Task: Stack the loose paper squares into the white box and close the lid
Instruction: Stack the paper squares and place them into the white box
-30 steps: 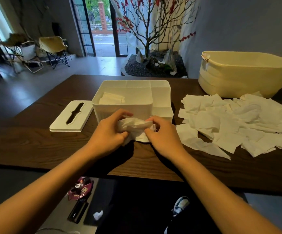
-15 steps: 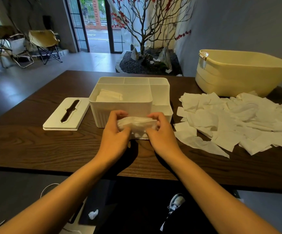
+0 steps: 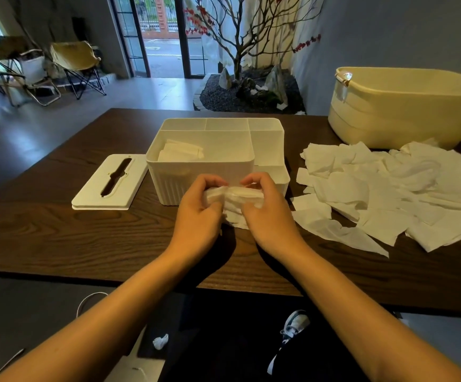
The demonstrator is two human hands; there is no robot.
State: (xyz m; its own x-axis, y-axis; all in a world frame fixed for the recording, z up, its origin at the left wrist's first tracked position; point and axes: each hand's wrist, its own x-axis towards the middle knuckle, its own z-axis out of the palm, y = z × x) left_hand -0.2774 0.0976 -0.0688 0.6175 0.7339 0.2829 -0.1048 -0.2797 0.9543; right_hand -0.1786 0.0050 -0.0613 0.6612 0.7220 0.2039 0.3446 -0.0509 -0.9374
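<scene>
Before white box (image 3: 201,172), paper square (image 3: 235,199) (crumpled) lengthwise left-right, both hands gripping

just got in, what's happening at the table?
A person is holding a paper square in both hands, left hand and right hand, just in front of the white box. The box is open with some paper already inside. Its lid lies to the left; the loose pile waits on the right.

Bare forearms and bare hands, left (image 3: 196,216) and right (image 3: 272,219), no sleeves, watch or rings in view. Dark trousers below the near edge of the worktop (image 3: 58,238). Dark sneaker (image 3: 290,334) with white toe and laces, under that edge.
</scene>
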